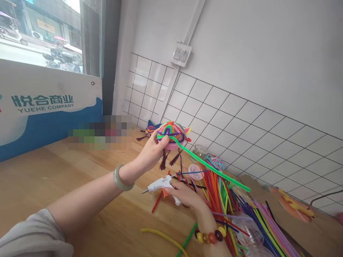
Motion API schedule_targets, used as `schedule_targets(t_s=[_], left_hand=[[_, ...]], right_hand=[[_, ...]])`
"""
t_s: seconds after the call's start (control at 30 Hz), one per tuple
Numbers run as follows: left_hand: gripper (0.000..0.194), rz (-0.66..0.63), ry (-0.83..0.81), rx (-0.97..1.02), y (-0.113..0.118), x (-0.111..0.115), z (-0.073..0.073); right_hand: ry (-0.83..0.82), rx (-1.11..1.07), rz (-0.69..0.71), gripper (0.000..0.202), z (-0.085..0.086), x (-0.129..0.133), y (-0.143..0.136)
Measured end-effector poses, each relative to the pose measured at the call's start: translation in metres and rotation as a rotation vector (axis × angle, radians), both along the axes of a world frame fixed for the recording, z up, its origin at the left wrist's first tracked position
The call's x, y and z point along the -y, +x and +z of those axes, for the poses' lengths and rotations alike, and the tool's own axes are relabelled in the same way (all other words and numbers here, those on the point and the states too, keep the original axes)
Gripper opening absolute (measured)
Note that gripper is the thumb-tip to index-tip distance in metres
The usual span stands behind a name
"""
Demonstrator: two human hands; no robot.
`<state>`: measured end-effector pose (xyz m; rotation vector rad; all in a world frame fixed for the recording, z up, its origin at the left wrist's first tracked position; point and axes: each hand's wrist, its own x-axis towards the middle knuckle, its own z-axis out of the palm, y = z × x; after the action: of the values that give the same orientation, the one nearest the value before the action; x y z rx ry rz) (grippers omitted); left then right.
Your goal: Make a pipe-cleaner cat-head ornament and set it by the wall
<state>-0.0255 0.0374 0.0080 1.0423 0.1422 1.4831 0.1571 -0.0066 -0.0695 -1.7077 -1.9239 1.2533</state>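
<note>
My left hand (158,142) grips a round, many-coloured pipe-cleaner craft (175,128) with dark tassels (163,160) hanging below it. From its near side a long bright green pipe cleaner (214,166) sticks out down to the right. Lower and to the right, my right hand (183,192) is closed around the handle of a white hot glue gun (160,184). The gun's metal nozzle points left, just above the table. Part of the right hand's grip is hidden behind the gun and my own fingers.
Loose bundles of coloured pipe cleaners (217,189) cover the table (107,207) at the right. Behind them are a glass jar (199,151), a small pink dish (195,172) and another colourful craft (150,129). A black wire grid (230,117) lines the wall.
</note>
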Motion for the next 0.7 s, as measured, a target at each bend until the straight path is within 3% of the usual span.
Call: schedule_targets(t_s=[0.17, 0.43, 0.57, 0.7], left_hand=[[0.048, 0.014, 0.044, 0.017, -0.006, 0.0, 0.007], [0.061, -0.043, 0.073, 0.066, -0.003, -0.001, 0.002], [0.058, -0.041, 0.071, 0.065, -0.003, 0.0, 0.002], [0.058, -0.069, 0.027, 0.044, -0.009, -0.002, 0.008]], right_hand=[[0.095, -0.307, -0.211, 0.041, 0.03, 0.006, 0.016], [0.384, -0.719, -0.508, 0.044, 0.07, 0.027, 0.038], [0.527, -0.742, -0.52, 0.044, 0.08, 0.034, 0.042], [0.64, -0.74, -0.657, 0.044, 0.083, 0.03, 0.051]])
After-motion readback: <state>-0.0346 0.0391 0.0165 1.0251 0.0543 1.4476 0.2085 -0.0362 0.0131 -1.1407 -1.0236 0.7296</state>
